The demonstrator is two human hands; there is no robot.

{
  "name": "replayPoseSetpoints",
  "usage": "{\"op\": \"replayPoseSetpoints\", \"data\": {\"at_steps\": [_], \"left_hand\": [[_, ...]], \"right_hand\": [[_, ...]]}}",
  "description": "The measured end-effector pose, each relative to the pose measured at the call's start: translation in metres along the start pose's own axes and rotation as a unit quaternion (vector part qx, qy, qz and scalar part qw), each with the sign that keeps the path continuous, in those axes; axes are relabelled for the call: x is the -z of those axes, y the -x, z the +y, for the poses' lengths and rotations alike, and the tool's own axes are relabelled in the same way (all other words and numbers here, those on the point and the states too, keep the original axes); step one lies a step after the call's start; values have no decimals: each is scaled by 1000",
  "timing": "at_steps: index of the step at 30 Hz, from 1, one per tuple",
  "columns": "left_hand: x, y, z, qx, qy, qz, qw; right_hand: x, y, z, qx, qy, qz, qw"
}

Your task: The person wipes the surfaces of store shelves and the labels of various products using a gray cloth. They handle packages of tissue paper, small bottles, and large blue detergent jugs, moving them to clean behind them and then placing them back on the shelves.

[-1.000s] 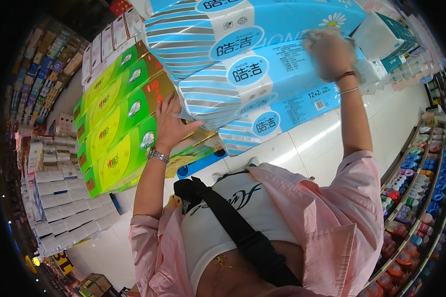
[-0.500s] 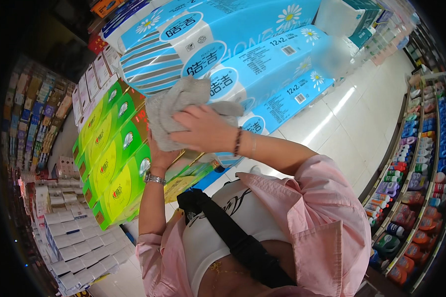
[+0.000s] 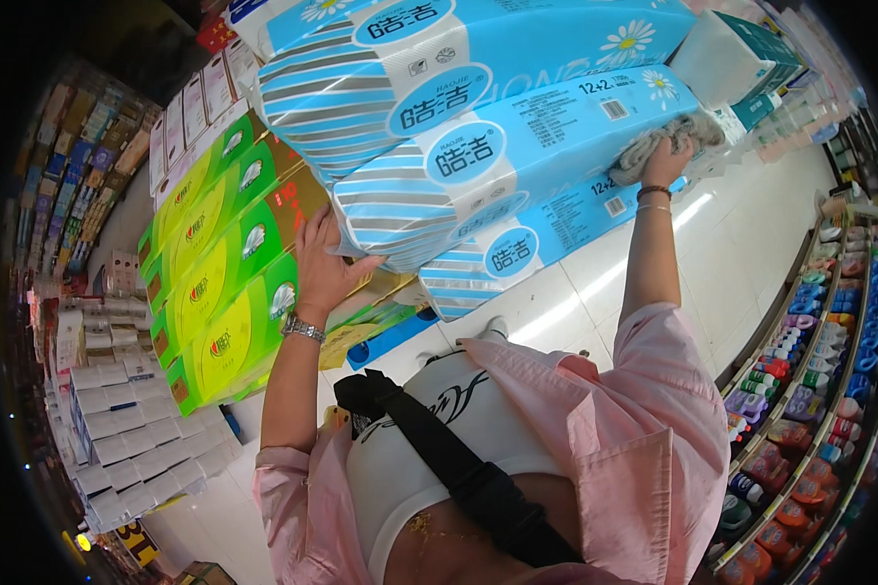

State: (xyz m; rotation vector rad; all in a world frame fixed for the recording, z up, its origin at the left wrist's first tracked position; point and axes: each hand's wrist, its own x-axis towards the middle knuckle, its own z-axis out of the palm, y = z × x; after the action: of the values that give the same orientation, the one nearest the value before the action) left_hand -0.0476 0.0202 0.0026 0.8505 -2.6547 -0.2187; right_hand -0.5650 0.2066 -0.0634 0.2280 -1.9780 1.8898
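My right hand (image 3: 668, 161) reaches far to the right with its fingers closed round a bunched grey cloth (image 3: 644, 151). That cloth presses on the right end of a long blue plastic-wrapped paper pack (image 3: 546, 127), which has daisies and white stripes. Another blue pack (image 3: 566, 229) lies below it and one more lies above. My left hand (image 3: 324, 263) is open, thumb and fingers spread, resting at the left end of the blue pack. Beside it are green and yellow tissue packs (image 3: 229, 336) in a stepped stack.
Shelves of coloured bottles (image 3: 790, 419) curve along the right, past a tiled floor (image 3: 595, 302). White boxes (image 3: 132, 419) are piled at the lower left, and more stocked shelves (image 3: 93, 166) stand behind. A white and green pack (image 3: 737, 58) sits at the far right end.
My right hand has swept the grey cloth from the left end of the blue packs to their right end. My left hand, earlier partly under the cloth, now shows fully.
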Motion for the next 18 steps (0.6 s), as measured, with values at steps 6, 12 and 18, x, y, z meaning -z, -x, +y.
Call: {"op": "replayPoseSetpoints", "data": {"at_steps": [6, 12, 18], "left_hand": [[0, -5, 6, 3, -3, -17, 1000], [-3, -4, 2, -3, 2, -29, 1000], [-4, -2, 3, -31, 2, 10, 999]], "right_hand": [[7, 58, 34, -149, -162, -91, 971], [25, 287, -60, -207, -146, -288, 923], [31, 326, -158, -580, -345, -366, 640]]}}
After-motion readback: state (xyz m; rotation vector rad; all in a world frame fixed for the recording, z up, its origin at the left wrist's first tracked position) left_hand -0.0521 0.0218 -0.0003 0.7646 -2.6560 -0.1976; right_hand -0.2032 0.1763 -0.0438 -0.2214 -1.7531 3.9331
